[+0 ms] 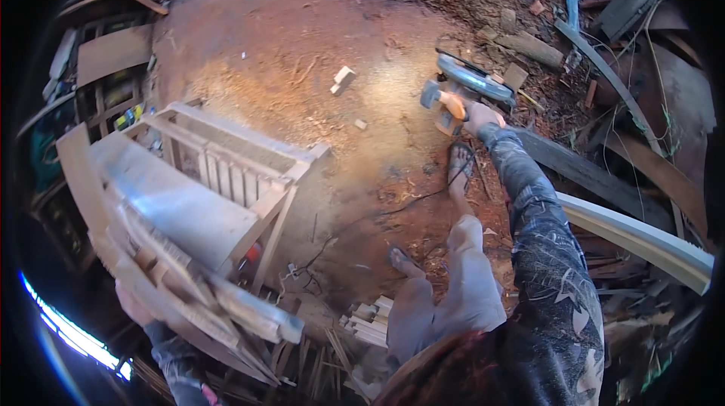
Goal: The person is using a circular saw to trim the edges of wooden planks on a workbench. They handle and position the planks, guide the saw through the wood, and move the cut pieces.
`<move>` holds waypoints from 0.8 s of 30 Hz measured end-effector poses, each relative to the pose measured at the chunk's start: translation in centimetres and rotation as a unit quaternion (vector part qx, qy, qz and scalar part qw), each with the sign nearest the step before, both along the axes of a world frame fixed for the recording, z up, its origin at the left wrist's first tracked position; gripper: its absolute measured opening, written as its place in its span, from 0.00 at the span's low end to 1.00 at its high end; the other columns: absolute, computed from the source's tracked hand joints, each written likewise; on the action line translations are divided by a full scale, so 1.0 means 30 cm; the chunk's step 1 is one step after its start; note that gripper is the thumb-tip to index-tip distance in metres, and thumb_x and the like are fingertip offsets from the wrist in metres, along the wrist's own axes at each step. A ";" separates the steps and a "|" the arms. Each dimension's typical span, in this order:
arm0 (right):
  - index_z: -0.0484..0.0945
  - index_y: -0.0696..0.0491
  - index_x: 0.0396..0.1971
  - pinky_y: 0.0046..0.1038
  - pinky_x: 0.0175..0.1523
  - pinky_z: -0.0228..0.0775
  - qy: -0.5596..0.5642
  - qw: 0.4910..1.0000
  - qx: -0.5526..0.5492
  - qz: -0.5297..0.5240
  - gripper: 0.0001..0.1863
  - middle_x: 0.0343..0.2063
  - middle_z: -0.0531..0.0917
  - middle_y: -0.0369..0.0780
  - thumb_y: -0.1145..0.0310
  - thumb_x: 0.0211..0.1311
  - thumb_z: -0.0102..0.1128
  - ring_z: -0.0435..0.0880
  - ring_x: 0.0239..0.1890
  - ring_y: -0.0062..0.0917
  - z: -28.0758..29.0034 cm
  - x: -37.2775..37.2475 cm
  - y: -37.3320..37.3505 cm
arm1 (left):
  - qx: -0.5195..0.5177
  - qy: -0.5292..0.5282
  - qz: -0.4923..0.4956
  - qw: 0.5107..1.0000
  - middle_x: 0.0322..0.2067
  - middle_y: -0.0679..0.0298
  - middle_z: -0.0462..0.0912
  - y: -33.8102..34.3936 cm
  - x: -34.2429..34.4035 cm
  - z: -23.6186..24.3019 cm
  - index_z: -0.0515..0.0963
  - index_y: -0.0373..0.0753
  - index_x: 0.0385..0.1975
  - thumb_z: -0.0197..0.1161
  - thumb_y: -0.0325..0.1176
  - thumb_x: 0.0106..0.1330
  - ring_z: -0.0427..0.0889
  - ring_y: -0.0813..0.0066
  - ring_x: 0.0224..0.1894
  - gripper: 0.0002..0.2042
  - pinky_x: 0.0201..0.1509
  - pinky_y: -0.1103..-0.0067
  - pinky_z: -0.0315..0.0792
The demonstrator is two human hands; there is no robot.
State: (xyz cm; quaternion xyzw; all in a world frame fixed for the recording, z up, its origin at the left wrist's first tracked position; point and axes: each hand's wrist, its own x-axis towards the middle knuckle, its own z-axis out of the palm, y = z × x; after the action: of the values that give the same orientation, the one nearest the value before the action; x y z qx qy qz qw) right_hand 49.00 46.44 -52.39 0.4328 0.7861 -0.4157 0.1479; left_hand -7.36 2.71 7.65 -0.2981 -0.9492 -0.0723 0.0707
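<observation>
If the right hand point(484, 116), gripping the orange power tool point(453, 106) just ahead, lets it slip, the foot point(461, 163) just behind could be struck; whether the left hand point(133, 305) grips the boards point(168, 302) beside it, I cannot tell.

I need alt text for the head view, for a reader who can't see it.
A person's right hand has its grip on an orange and grey power tool, just beyond their sandaled foot on reddish ground. Their left hand is at the edge of stacked boards, near a slatted wooden frame.
</observation>
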 end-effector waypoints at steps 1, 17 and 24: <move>0.80 0.50 0.52 0.46 0.56 0.76 -0.009 1.000 0.000 -0.006 0.23 0.44 0.86 0.53 0.66 0.54 0.65 0.85 0.49 0.49 -0.038 0.024 0.009 | 0.009 0.003 0.015 1.000 0.45 0.55 0.83 0.024 0.006 -0.020 0.80 0.34 0.49 0.66 0.35 0.66 0.83 0.56 0.48 0.16 0.54 0.66 0.76; 0.72 0.51 0.62 0.44 0.67 0.67 -0.193 0.966 0.093 0.144 0.34 0.56 0.77 0.47 0.72 0.50 0.68 0.75 0.62 0.45 -0.387 0.541 -0.017 | 0.004 0.018 0.129 0.991 0.47 0.54 0.81 0.088 -0.014 -0.115 0.77 0.32 0.52 0.60 0.38 0.70 0.82 0.57 0.49 0.18 0.56 0.66 0.75; 0.83 0.56 0.55 0.42 0.67 0.71 -0.471 0.862 -0.188 -0.001 0.25 0.58 0.81 0.56 0.57 0.61 0.60 0.79 0.63 0.50 -0.390 0.283 -0.337 | -0.005 0.012 0.175 0.985 0.48 0.53 0.81 0.016 -0.013 -0.126 0.76 0.31 0.54 0.58 0.39 0.72 0.81 0.57 0.50 0.19 0.57 0.67 0.74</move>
State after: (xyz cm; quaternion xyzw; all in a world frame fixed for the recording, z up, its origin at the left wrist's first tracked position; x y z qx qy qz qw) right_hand 57.48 36.32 -64.08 0.5421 0.5288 -0.3026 0.5787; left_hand -7.76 3.20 3.87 -0.1288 -0.9861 -0.0504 0.0922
